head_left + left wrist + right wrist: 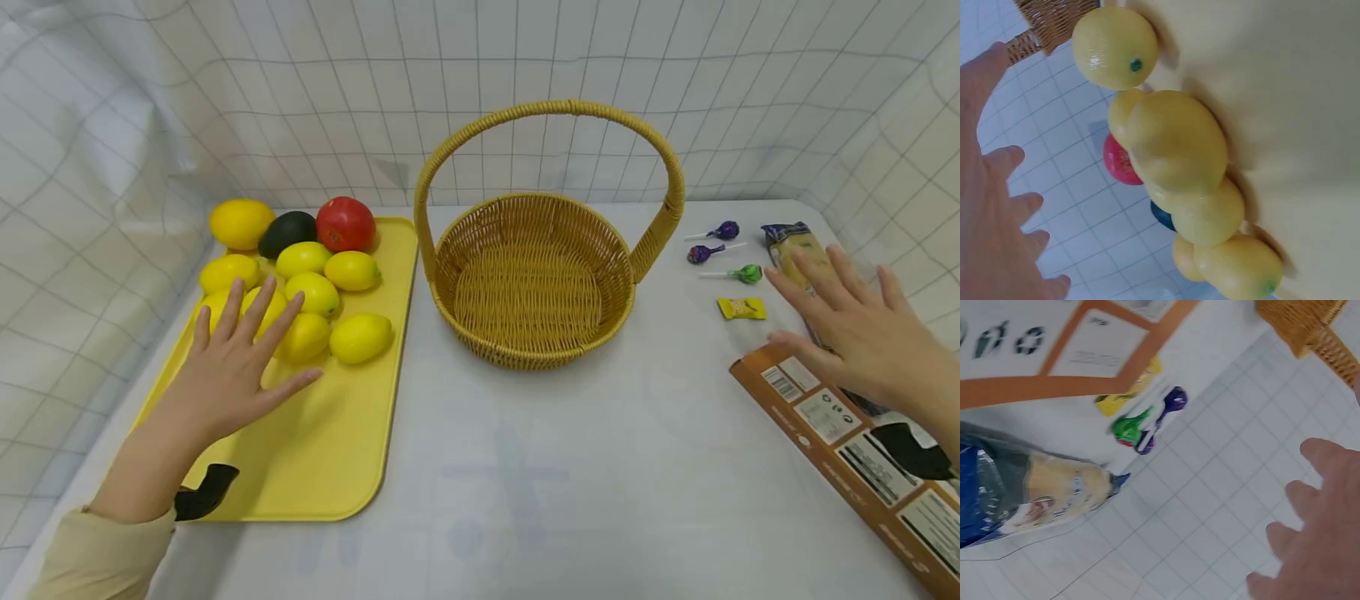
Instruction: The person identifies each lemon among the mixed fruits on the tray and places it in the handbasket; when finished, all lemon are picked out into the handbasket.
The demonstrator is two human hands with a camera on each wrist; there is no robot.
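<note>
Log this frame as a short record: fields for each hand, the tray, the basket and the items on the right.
left hand: open, fingers spread above the lemons
right hand: open, over the snack packet and brown box
tray: yellow; lemons, one tomato, one dark avocado
basket: wicker, handled, empty, mid-table
sweets: three lollipops, one yellow candy

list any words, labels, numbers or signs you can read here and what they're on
No text can be quoted.
Brown carton: white labels with a barcode, recycling-type symbols and print, too small and blurred to read.
Snack bag: print blurred.
Yellow candy and lollipops: wrappers show nothing legible.
</note>
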